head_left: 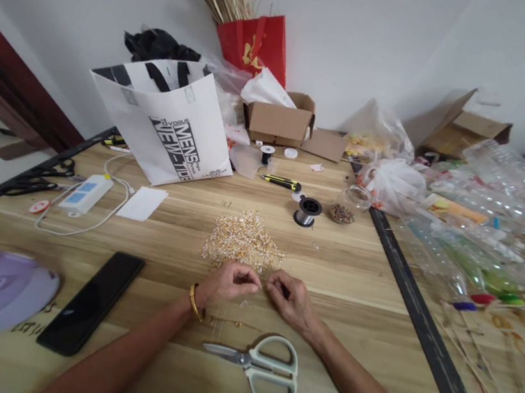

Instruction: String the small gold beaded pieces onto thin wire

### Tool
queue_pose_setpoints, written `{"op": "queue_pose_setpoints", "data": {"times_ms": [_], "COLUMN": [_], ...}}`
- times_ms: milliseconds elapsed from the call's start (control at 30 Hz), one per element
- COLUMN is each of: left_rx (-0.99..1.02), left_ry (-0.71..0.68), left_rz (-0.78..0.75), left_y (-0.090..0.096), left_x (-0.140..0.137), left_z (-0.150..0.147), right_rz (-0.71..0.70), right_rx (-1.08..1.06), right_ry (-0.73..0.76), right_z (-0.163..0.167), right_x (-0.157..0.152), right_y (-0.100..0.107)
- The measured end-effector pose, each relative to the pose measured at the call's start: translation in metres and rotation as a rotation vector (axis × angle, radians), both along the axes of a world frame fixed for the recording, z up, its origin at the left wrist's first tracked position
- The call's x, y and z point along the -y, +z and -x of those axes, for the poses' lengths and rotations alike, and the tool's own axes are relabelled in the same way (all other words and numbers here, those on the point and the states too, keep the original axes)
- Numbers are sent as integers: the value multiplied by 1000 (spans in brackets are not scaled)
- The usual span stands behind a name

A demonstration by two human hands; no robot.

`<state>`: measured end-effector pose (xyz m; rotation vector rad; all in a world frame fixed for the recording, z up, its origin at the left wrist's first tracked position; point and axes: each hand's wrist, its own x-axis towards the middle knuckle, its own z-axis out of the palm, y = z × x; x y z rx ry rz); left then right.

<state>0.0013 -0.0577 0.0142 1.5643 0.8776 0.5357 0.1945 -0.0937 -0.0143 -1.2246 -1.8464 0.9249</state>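
My left hand (230,282), with a gold bangle (194,301) at its wrist, has thumb and fingertips pinched together. My right hand (293,300) faces it, fingers curled into a pinch a short gap away. What either pinch holds is too small to make out. Just beyond my fingers lies a loose pile of small gold and clear beads (243,238). Thin clear strands and a small clear piece (244,302) show below my left hand. A gold chain (238,324) rests on the table between my wrists, above the scissors (247,360) with pale green handles.
Behind the pile are a wire spool (307,212), a bead jar (343,212) and a utility knife (282,182). A phone (91,303) and purple visor (3,291) lie left. A white bag (175,127) stands behind; plastic bottles (501,183) crowd the right.
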Motion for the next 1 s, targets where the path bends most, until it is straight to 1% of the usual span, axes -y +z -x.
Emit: {"op": "queue_pose_setpoints", "data": {"times_ms": [233,400,567,767,833,933,1000], "left_rx": [1,5,-5,-53,-88,-150,-173], "left_ry": [4,16,64,86,90,76,56], "left_rz": [-60,-32,-25,-96,-141,-221,-248], "left_y": [-5,-6,-3,-2,-2,0,1], "left_x": [-1,-1,0,2,3,3,3], "left_z": [1,1,-1,-4,-5,-4,-4], "right_rz": [-1,6,15,15,14,15,17], "right_rx": [-5,10,3,8,9,8,5], "right_ry": [4,7,10,4,-4,-9,0], "right_z": [0,0,0,1,1,1,0], "right_x": [0,0,1,0,0,0,0], "right_y": [-2,-1,0,-1,-1,-2,-2]}}
